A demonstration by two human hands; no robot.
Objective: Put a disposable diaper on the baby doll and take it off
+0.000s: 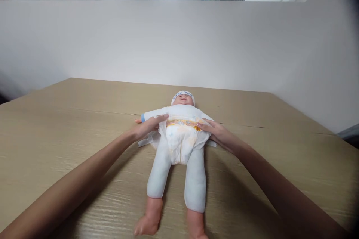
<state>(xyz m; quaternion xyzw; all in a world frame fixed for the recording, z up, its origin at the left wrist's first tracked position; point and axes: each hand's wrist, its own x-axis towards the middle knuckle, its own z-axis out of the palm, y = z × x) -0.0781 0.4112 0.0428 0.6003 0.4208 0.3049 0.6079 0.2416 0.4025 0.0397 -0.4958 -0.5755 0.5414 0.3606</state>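
Wood-grain table [70,138]: the doll [179,149] lies on its back at the middle, head away from the person, bare feet toward them.
Diaper [181,140]: white with an orange-printed waistband, wrapped over the doll's hips.
Left hand [147,127]: fingers stretched flat, pressing the diaper's waistband at the doll's side; not closed around anything.
Right hand [215,131]: fingers extended, fingertips resting on the opposite waistband edge.
White partition [84,44]: stands behind the table.
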